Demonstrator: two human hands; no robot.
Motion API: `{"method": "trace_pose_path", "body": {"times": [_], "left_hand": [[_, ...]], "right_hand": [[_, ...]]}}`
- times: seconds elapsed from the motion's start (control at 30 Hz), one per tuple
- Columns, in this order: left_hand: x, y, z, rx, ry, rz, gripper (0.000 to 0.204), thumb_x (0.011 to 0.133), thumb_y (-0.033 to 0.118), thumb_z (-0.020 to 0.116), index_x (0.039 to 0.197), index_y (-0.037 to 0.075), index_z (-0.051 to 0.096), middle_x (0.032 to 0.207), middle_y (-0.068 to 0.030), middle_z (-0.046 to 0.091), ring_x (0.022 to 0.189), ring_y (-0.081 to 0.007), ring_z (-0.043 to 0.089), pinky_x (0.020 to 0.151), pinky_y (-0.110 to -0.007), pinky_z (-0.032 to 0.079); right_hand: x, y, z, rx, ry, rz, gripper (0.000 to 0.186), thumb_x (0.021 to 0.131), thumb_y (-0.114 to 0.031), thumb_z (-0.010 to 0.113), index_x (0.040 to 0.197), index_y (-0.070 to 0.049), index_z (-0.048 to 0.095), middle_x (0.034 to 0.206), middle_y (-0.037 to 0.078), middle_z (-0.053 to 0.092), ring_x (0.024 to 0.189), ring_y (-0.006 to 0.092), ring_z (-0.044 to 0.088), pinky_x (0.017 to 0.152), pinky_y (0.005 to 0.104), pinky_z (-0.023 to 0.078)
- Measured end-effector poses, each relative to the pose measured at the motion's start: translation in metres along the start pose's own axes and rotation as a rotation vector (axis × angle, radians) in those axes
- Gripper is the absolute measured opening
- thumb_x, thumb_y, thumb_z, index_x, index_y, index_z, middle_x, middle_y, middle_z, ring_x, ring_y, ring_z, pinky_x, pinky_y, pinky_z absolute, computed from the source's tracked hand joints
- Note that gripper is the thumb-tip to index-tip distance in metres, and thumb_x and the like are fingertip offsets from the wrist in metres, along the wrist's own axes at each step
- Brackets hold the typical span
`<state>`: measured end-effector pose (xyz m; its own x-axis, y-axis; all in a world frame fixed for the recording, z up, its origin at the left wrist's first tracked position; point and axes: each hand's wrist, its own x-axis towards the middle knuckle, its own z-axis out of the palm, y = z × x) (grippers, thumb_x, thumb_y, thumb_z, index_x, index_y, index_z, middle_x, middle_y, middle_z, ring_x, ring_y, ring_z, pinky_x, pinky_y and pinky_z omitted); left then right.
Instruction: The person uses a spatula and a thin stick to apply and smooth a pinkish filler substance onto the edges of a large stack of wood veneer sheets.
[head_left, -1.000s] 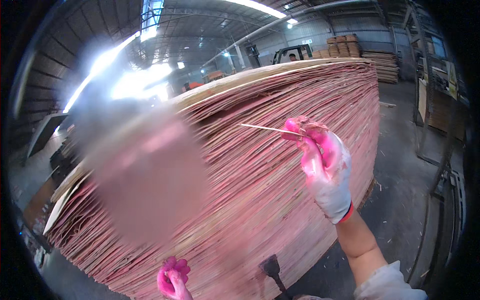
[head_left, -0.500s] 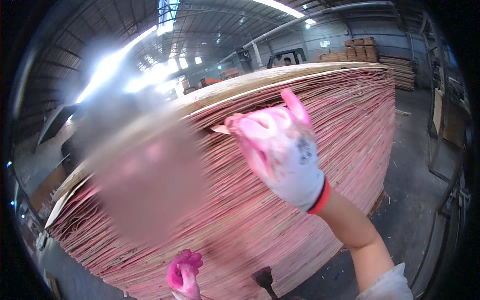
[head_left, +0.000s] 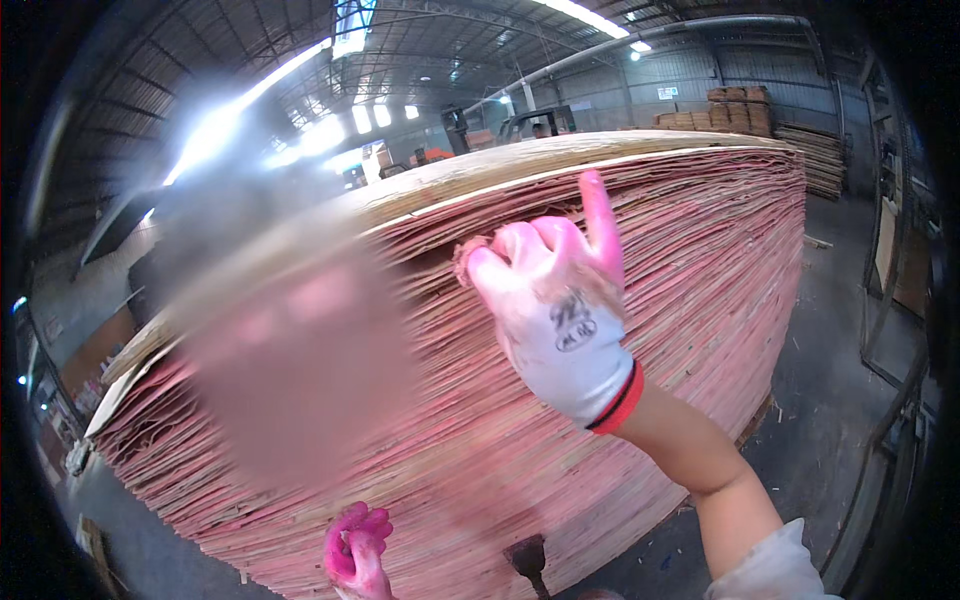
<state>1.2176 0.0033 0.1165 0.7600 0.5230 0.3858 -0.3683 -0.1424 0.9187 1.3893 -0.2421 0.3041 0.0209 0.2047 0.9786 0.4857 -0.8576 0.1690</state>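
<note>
We have drawn our gloved right hand back from the tall stack of thin pinkish veneer sheets, now fisted with the splinter gone from view, while our left hand hangs loosely curled, empty.

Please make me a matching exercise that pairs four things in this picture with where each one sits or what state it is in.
Things:
1. Right hand in the pink-and-white work glove
2. Left hand in the pink glove
3. Tall stack of thin pinkish veneer sheets
4. Dark-handled tool

Places or states:
a. Low at the bottom edge of the view, beside the stack's lower layers
b. Fills the middle of the view, with a pale top sheet
c. Raised near the stack's upper layers, fingers curled, one finger up
d. Bottom edge, right of the left hand

Pairs: 1-c, 2-a, 3-b, 4-d
</note>
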Motion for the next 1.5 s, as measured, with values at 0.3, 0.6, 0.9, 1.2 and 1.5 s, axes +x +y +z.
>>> {"method": "trace_pose_path", "body": {"times": [0.3,0.6,0.9,1.2,1.5], "left_hand": [[0.010,-0.002,0.018,0.071,0.109,0.040,0.047,0.101,0.033,0.058,0.129,-0.004,0.057,0.106,-0.0188,0.072,0.087,-0.0246,0.071,0.076,-0.031,0.052],[0.011,0.007,0.022,0.046,0.027,0.091,0.042,0.102,0.029,0.056,0.130,-0.003,0.056,0.108,-0.0191,0.072,0.090,-0.0256,0.071,0.078,-0.032,0.053],[0.011,0.005,0.034,-0.006,0.003,0.032,0.037,0.098,0.019,0.058,0.127,-0.005,0.058,0.108,-0.0197,0.072,0.093,-0.0265,0.071,0.078,-0.034,0.053],[0.003,-0.001,0.042,-0.168,-0.084,0.048,0.031,0.099,0.004,0.053,0.128,-0.006,0.056,0.126,-0.0217,0.064,0.109,-0.0337,0.069,0.089,-0.042,0.057],[-0.001,0.007,0.023,-0.102,-0.092,0.105,0.037,0.103,0.015,0.057,0.133,-0.005,0.057,0.115,-0.0199,0.070,0.101,-0.0262,0.070,0.091,-0.036,0.056]], "right_hand": [[-0.004,0.012,0.002,0.279,-0.078,0.007,0.012,0.085,-0.022,0.071,0.094,-0.015,0.073,0.094,0.005,0.062,0.099,0.0280,0.059,0.116,0.0626,0.023],[0.016,0.038,0.011,0.430,-0.159,-0.031,0.015,0.088,-0.029,0.071,0.093,-0.017,0.078,0.087,0.001,0.068,0.092,0.0210,0.064,0.105,0.0473,0.036],[-0.007,0.010,0.019,0.132,-0.013,-0.054,0.038,0.085,-0.050,0.070,0.096,-0.014,0.075,0.095,0.006,0.065,0.091,0.0274,0.060,0.115,0.0620,0.027],[-0.045,-0.021,0.031,-0.082,-0.097,0.094,0.109,0.071,-0.077,0.060,0.156,-0.015,0.035,0.128,0.008,0.047,0.128,0.0286,0.042,0.114,0.0644,0.024],[-0.063,-0.036,0.050,-0.010,-0.083,0.227,0.111,0.078,-0.080,0.055,0.157,-0.005,0.031,0.153,0.012,0.033,0.146,0.0349,0.024,0.117,0.0612,0.021]]}}
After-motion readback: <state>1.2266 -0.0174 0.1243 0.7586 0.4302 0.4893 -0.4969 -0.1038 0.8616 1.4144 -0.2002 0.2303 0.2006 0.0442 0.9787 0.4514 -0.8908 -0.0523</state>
